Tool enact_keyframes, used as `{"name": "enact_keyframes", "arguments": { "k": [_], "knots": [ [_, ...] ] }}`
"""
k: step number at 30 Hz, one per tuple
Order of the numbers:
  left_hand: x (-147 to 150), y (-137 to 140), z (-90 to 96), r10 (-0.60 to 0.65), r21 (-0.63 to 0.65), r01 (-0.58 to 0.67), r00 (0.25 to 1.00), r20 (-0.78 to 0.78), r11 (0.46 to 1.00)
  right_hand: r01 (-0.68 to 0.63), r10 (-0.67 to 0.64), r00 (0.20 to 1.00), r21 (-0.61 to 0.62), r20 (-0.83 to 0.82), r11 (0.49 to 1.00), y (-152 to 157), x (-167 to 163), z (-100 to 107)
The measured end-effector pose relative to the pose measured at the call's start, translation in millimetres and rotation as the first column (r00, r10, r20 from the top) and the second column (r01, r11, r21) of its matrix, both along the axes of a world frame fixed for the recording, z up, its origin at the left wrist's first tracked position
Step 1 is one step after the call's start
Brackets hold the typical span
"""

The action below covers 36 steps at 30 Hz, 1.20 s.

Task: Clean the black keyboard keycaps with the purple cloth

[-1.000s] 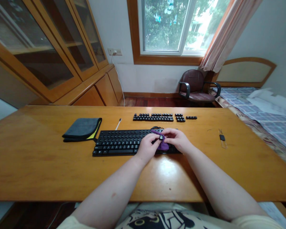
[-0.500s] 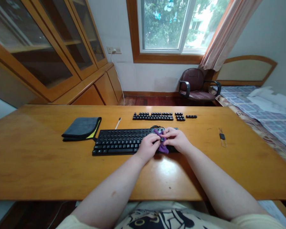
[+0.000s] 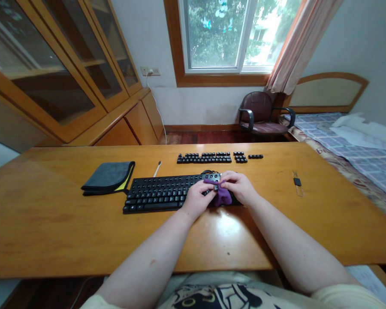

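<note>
Both hands meet over the right part of a black keyboard (image 3: 157, 193). Between the fingertips of my left hand (image 3: 197, 198) is a small black keycap (image 3: 215, 187). My right hand (image 3: 239, 187) pinches a purple cloth (image 3: 224, 197) against that keycap, and the cloth's lower end hangs down over the keyboard. The hands and cloth hide the keyboard's right end. Its top rows show bare switches, while the lower rows still carry keys. Behind it stand rows of loose keycaps (image 3: 204, 159), with smaller groups of keycaps to their right.
A folded grey cloth (image 3: 107, 176) with a yellow inside lies left of the keyboard. Behind the keyboard is a toothbrush (image 3: 157, 169). On the right of the wooden table (image 3: 67, 240) rests a small black tool with wire loops (image 3: 297, 182). A chair (image 3: 260, 111) stands beyond.
The purple cloth has shifted and bunched differently around the keycap, one end now reaching over my left fingers. Both hands stay close together. The whole view has shifted slightly.
</note>
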<state>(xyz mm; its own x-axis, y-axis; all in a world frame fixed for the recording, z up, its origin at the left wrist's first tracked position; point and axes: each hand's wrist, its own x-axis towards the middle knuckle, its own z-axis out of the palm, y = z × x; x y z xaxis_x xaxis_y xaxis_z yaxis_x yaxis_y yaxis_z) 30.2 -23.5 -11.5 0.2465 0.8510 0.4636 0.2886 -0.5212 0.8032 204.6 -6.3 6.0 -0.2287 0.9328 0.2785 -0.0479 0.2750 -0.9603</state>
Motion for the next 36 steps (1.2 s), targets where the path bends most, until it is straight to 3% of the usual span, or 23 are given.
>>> {"name": "enact_keyframes", "arguments": {
  "k": [6,14,21,26,29,32,36],
  "knots": [
    [1.8,-0.8,5.6,0.112,-0.043,-0.110,0.993,0.049,0.993,0.122,-0.132,0.990,-0.158,-0.055,0.980,-1.0,1.8,-1.4],
    [4.7,-1.8,9.4,0.144,-0.096,-0.134,0.983,0.109,0.986,-0.041,0.030,0.997,-0.162,-0.066,0.986,-2.5,-4.4,-1.8],
    [4.4,0.1,2.3,0.141,-0.122,-0.124,0.980,0.142,0.985,-0.117,0.090,0.990,-0.268,-0.112,0.956,-1.7,-6.0,-4.4],
    [4.8,0.8,0.9,0.145,-0.117,-0.129,0.978,0.147,0.985,-0.094,0.087,0.995,-0.208,-0.038,0.974,-0.2,-2.5,-3.5],
    [5.2,0.2,1.9,0.163,-0.133,-0.144,0.977,0.140,0.981,0.004,-0.014,0.999,-0.202,-0.046,0.979,-0.2,-1.4,-5.3],
    [5.0,0.5,1.5,0.200,-0.147,-0.182,0.972,0.122,0.972,0.036,-0.070,0.991,-0.281,-0.115,0.959,-2.1,-3.3,-6.5],
    [3.9,1.5,-0.4,0.229,-0.144,-0.217,0.970,0.078,0.966,-0.086,0.025,0.988,-0.405,-0.152,0.910,-5.8,-7.7,-3.2]
  ]
}}
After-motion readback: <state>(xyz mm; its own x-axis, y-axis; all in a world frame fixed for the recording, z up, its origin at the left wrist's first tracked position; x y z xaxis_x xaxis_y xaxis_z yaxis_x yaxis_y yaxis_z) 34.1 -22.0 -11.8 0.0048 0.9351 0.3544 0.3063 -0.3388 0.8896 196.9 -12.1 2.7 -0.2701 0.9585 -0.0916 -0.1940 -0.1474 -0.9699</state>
